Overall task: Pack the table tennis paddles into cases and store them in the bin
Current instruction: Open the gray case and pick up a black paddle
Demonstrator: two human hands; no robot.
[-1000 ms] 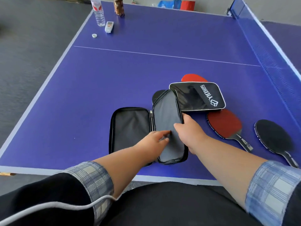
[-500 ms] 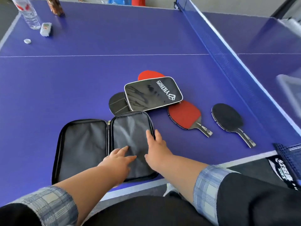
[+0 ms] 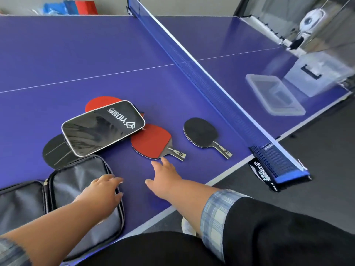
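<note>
An open grey-lined case (image 3: 76,181) lies flat at the table's near edge. My left hand (image 3: 103,191) rests on its right half with relaxed fingers. My right hand (image 3: 165,177) hovers open over the table, fingertips just short of the red paddle (image 3: 151,141). A black paddle (image 3: 201,134) lies to its right. A closed black case (image 3: 103,127) sits on another red paddle (image 3: 99,101) and a black paddle (image 3: 55,150). A clear plastic bin (image 3: 274,96) stands beyond the net.
The blue net (image 3: 192,68) crosses the table (image 3: 76,60) diagonally, its clamp (image 3: 278,166) at the near right edge. A blurred white box (image 3: 317,73) stands behind the bin. Blue and red items (image 3: 71,6) lie past the far edge.
My right hand has left the open case and reached right toward the red paddle. The view has swung right, bringing the net and bin into sight. My left hand stays on the case.
</note>
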